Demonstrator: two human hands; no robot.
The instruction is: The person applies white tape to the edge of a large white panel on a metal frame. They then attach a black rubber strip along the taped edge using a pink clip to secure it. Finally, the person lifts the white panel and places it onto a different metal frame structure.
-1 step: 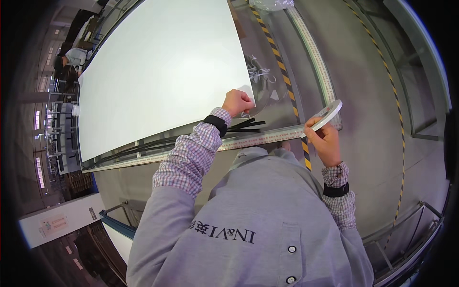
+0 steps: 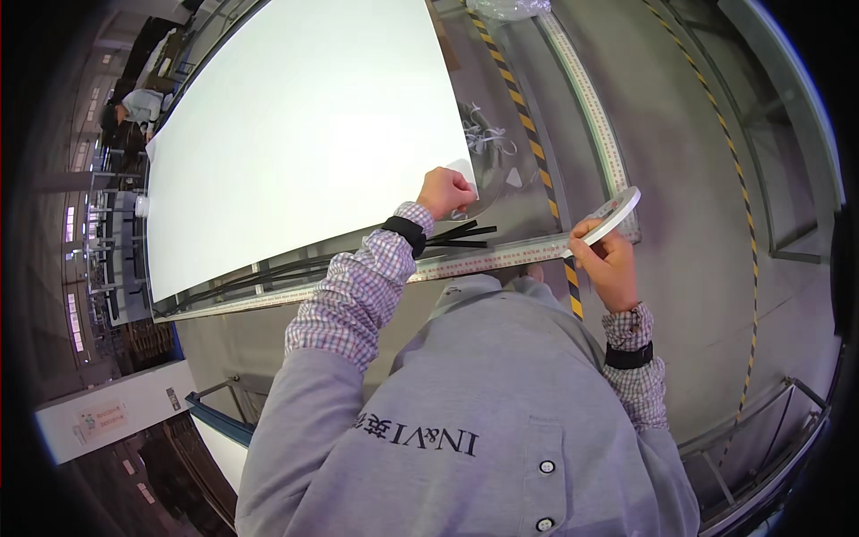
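A large white sheet (image 2: 304, 134) lies over the frame of a table. At its near right corner my left hand (image 2: 445, 191) is closed, thumb against curled fingers; whatever they may pinch is too small to make out. My right hand (image 2: 608, 268) grips a narrow roll of white tape (image 2: 617, 213) between thumb and fingers. The roll is tilted above the corner of the table's frame (image 2: 483, 258), to the right of the sheet. Thin black strips (image 2: 461, 235) stick out beneath the sheet, close to my left wrist.
Pale crumpled scraps (image 2: 486, 136) sit beyond the sheet's right edge. Clear bubble wrap (image 2: 508, 7) is at the far end. Striped yellow-and-black tape (image 2: 528, 125) marks the floor. A metal rack (image 2: 761, 456) stands at lower right. Another person (image 2: 139, 107) is far left.
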